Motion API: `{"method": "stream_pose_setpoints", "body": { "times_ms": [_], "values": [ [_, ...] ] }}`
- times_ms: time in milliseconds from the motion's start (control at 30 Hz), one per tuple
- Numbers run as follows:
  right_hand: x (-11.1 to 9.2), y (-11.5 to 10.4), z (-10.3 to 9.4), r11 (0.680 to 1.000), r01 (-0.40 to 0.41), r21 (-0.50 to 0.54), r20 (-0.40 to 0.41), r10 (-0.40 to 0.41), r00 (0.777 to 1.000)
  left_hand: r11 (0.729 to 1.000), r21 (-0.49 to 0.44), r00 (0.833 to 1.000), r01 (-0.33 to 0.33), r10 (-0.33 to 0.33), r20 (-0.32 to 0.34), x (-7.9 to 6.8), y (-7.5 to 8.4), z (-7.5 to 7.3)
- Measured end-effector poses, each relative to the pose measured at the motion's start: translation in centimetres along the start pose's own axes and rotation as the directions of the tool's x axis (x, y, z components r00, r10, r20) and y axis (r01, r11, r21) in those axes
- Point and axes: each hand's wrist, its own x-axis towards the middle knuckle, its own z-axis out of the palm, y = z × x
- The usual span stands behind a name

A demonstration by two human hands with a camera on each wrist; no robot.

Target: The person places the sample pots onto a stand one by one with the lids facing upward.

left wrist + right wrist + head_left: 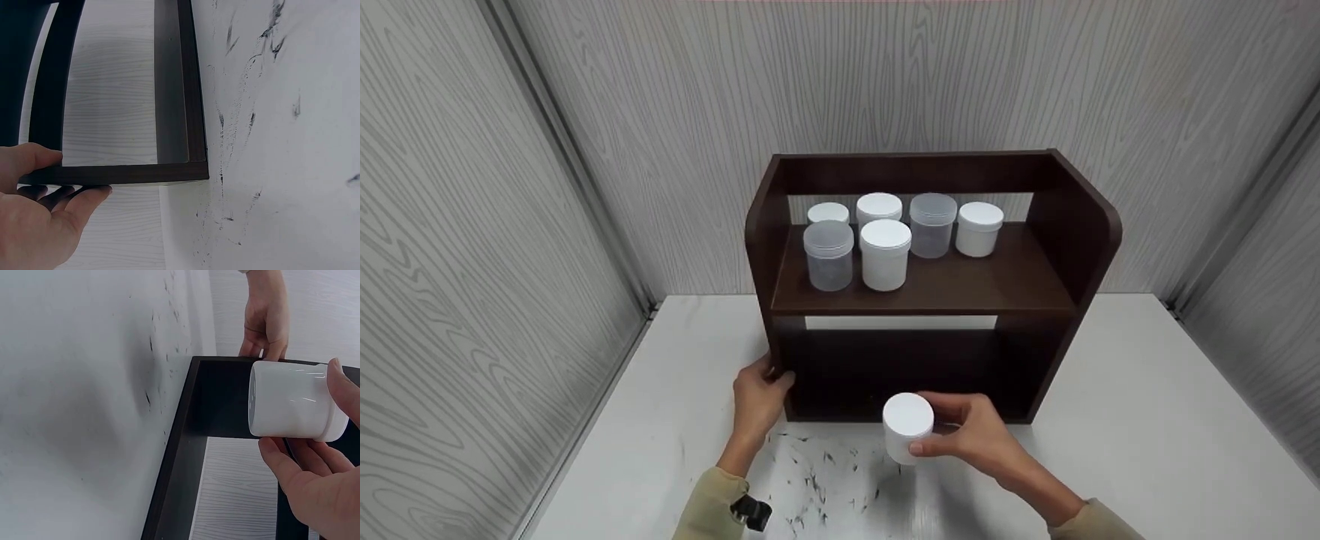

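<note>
A dark brown two-tier shelf stands on the white table. My left hand grips the front edge of its left side panel, thumb on the inner face and fingers round the outside, as the left wrist view shows. In front of the lower tier, my right hand holds a white lidded jar between thumb and fingers. The jar is upright in the head view, above the table. On the upper tier, a white jar and a translucent jar form the front row.
Behind them stand more jars, among them a translucent jar and a shorter white jar at the right. Dark scuff marks streak the white table. Grey wood-grain panels enclose the back and sides.
</note>
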Motion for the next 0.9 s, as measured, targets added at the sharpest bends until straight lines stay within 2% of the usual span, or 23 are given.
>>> {"method": "stream_pose_setpoints", "body": {
  "times_ms": [533,900],
  "values": [
    [0.0,-2.5,-1.1,0.998,0.053,-0.020,0.029,-0.052,0.998,1.000,0.004,1.000,0.009,-0.009,0.012,0.0,0.0,0.0],
    [0.2,-3.9,-1.8,0.998,0.058,-0.010,-0.007,-0.058,0.998,1.000,-0.003,1.000,-0.002,0.002,-0.006,0.1,-0.1,0.0]
  ]
}}
